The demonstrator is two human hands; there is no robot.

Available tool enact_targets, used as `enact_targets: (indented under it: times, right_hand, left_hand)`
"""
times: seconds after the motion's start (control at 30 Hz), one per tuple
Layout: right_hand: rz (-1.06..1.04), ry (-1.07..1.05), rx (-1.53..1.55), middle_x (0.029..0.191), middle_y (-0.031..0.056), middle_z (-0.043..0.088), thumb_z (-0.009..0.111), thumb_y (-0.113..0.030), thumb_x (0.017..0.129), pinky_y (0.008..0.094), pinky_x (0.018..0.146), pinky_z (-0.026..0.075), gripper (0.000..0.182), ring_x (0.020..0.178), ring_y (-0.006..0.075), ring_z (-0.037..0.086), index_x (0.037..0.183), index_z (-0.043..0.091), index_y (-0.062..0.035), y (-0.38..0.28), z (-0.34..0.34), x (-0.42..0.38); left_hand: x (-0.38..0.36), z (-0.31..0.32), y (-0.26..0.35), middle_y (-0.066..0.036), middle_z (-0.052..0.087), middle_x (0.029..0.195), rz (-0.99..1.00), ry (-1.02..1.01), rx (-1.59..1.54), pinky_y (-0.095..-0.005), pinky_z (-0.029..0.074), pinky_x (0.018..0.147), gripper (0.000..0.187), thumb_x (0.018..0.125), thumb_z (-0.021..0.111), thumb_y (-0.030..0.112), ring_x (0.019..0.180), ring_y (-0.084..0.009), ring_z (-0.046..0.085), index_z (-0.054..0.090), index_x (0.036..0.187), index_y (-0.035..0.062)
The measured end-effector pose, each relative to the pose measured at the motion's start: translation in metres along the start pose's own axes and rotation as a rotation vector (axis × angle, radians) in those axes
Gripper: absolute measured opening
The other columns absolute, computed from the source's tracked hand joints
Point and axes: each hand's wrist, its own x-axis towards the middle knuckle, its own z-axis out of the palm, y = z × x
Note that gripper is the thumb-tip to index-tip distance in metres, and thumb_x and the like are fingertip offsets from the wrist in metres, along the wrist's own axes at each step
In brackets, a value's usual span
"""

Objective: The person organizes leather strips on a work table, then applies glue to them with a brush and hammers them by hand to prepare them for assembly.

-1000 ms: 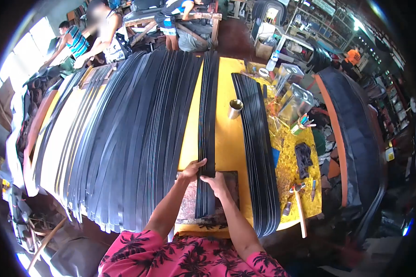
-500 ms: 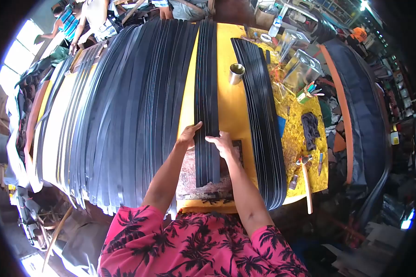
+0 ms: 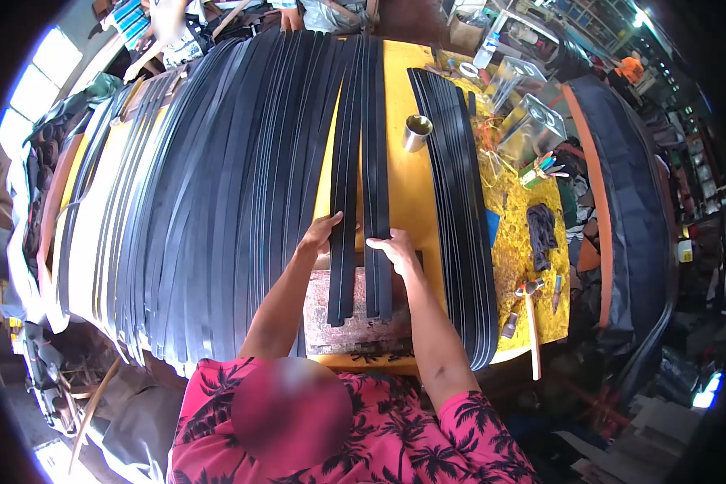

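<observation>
Long black strips with pale edge lines lie lengthwise before me, split into two narrow bundles with a yellow gap between them. My left hand (image 3: pixel 321 233) is closed on the left bundle of strips (image 3: pixel 345 161), thumb on top and fingers partly hidden beneath. The right bundle of strips (image 3: pixel 375 153) is gripped in my right hand (image 3: pixel 394 248), thumb across its face. Both bundles' near ends hang over a worn, reddish-brown board (image 3: pixel 319 310). Left of them, a wide spread of black strips (image 3: pixel 226 185) covers the table.
Another stack of black strips (image 3: pixel 460 218) lies to the right on the yellow table (image 3: pixel 403 73). Beside it are a metal cup (image 3: pixel 416 134), a hammer (image 3: pixel 532 331), a dark cloth bundle (image 3: pixel 541 236) and a pen holder (image 3: pixel 536 174). A person (image 3: pixel 169 32) is at the far left.
The single group of strips between my hands has parted into two bundles. My left hand has shifted slightly left and my right hand slightly right.
</observation>
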Motion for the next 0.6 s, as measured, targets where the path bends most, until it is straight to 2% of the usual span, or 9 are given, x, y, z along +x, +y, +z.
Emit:
enact_targets:
  times: [0.07, 0.1, 0.17, 0.2, 0.27, 0.37, 0.4, 0.47, 0.6]
  right_hand:
    - [-0.018, 0.022, -0.003, 0.092, 0.011, 0.071, 0.078, -0.007, 0.074, 0.0327, 0.072, 0.054, 0.034, 0.08, 0.0206, 0.067, 0.105, 0.068, 0.0015, -0.006, 0.001, -0.003]
    - [0.0, -0.008, 0.028, 0.092, 0.0109, 0.071, 0.078, -0.007, 0.074, 0.0327, 0.072, 0.053, 0.033, 0.08, 0.0204, 0.067, 0.104, 0.068, 0.0016, -0.01, -0.001, -0.004]
    - [0.02, -0.039, 0.059, 0.092, 0.0108, 0.071, 0.078, -0.007, 0.074, 0.0327, 0.072, 0.053, 0.032, 0.081, 0.0202, 0.067, 0.103, 0.069, 0.0017, -0.01, -0.002, -0.004]
    - [-0.053, -0.032, 0.069, 0.091, 0.011, 0.071, 0.078, -0.008, 0.074, 0.0327, 0.072, 0.053, 0.032, 0.08, 0.02, 0.067, 0.103, 0.069, 0.0021, -0.01, -0.003, -0.005]
    - [-0.128, -0.025, 0.078, 0.09, 0.0112, 0.071, 0.078, -0.009, 0.074, 0.0326, 0.071, 0.053, 0.031, 0.08, 0.0198, 0.067, 0.102, 0.069, 0.0026, -0.004, -0.01, -0.001]
    - [0.019, -0.003, 0.016, 0.09, 0.0114, 0.071, 0.078, -0.009, 0.075, 0.0326, 0.071, 0.053, 0.029, 0.078, 0.0199, 0.068, 0.099, 0.07, 0.003, 0.0, -0.021, -0.002]
    - [0.017, 0.009, 0.012, 0.089, 0.0114, 0.071, 0.079, -0.01, 0.075, 0.0326, 0.07, 0.053, 0.028, 0.078, 0.02, 0.068, 0.098, 0.07, 0.0032, -0.003, -0.024, -0.004]
    - [0.017, 0.028, 0.014, 0.088, 0.0114, 0.072, 0.079, -0.011, 0.075, 0.0326, 0.07, 0.053, 0.028, 0.077, 0.0202, 0.068, 0.097, 0.07, 0.0035, 0.002, -0.03, -0.001]
    - [0.036, 0.031, -0.014, 0.086, 0.0114, 0.072, 0.08, -0.012, 0.074, 0.0315, 0.068, 0.053, 0.027, 0.075, 0.0195, 0.068, 0.093, 0.07, 0.0045, -0.002, -0.034, 0.002]
  left_hand:
    - [0.007, -0.005, -0.008, -0.014, 0.07, 0.104, 0.022, 0.027, 0.081, -0.0393, 0.058, 0.077, 0.04, 0.098, 0.056, 0.033, 0.089, -0.0231, 0.069, 0.058, 0.119, -0.0011]
    - [0.013, -0.008, -0.009, -0.014, 0.07, 0.104, 0.019, 0.028, 0.081, -0.0393, 0.058, 0.077, 0.04, 0.098, 0.056, 0.033, 0.089, -0.0231, 0.069, 0.058, 0.119, -0.0011]
    - [0.022, -0.01, -0.007, -0.013, 0.071, 0.1, -0.085, 0.172, 0.386, -0.0379, 0.057, 0.069, 0.047, 0.094, 0.062, 0.04, 0.085, -0.022, 0.069, 0.06, 0.118, 0.0]
    - [0.024, -0.012, -0.008, -0.013, 0.071, 0.1, -0.085, 0.171, 0.386, -0.0379, 0.057, 0.069, 0.047, 0.094, 0.062, 0.04, 0.085, -0.022, 0.069, 0.06, 0.118, 0.0]
    - [-0.005, 0.018, 0.018, -0.012, 0.07, 0.095, -0.14, 0.259, 0.621, -0.0351, 0.055, 0.062, 0.052, 0.09, 0.067, 0.044, 0.081, -0.0194, 0.068, 0.06, 0.118, 0.0008]
    - [-0.017, 0.019, 0.031, -0.009, 0.069, 0.087, -0.153, 0.289, 0.62, -0.0305, 0.052, 0.06, 0.047, 0.093, 0.064, 0.043, 0.081, -0.0166, 0.068, 0.063, 0.115, 0.0015]
    - [0.009, -0.012, 0.01, -0.009, 0.068, 0.079, -0.056, 0.258, 0.314, -0.0269, 0.05, 0.052, 0.042, 0.095, 0.062, 0.04, 0.07, -0.0135, 0.067, 0.066, 0.109, 0.0012]
    - [0.014, -0.013, 0.003, -0.008, 0.066, 0.073, 0.04, 0.312, 0.091, -0.0243, 0.044, 0.043, 0.036, 0.097, 0.06, 0.037, 0.055, -0.0123, 0.062, 0.068, 0.1, 0.0017]
    - [0.011, -0.017, 0.009, -0.008, 0.066, 0.073, 0.073, 0.32, 0.317, -0.0257, 0.043, 0.039, 0.035, 0.096, 0.061, 0.034, 0.05, -0.0123, 0.06, 0.068, 0.095, -0.0002]
